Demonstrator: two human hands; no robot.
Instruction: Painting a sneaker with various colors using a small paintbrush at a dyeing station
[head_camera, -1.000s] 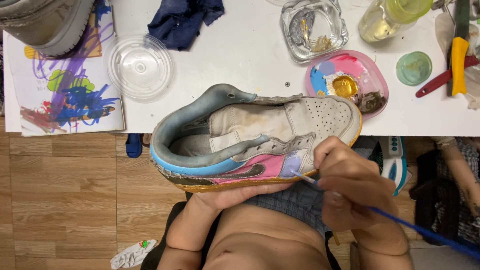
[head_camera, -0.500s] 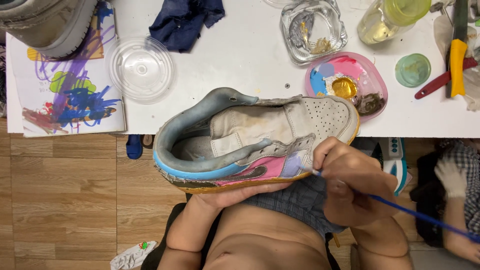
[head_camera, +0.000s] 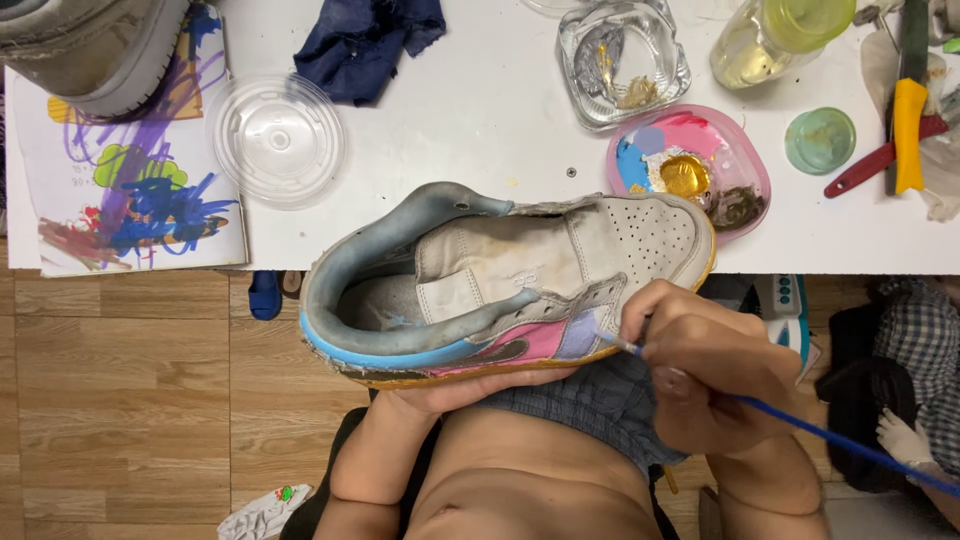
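Bare tabletop between plastic lid and paint palette.

One head-worn camera looks steeply down, close over the lap and the white table's near edge.

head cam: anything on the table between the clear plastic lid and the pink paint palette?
Head view: between the clear lid and the pink palette the white table is nearly bare, only a tiny dark speck. The held shoe sits just below that line.
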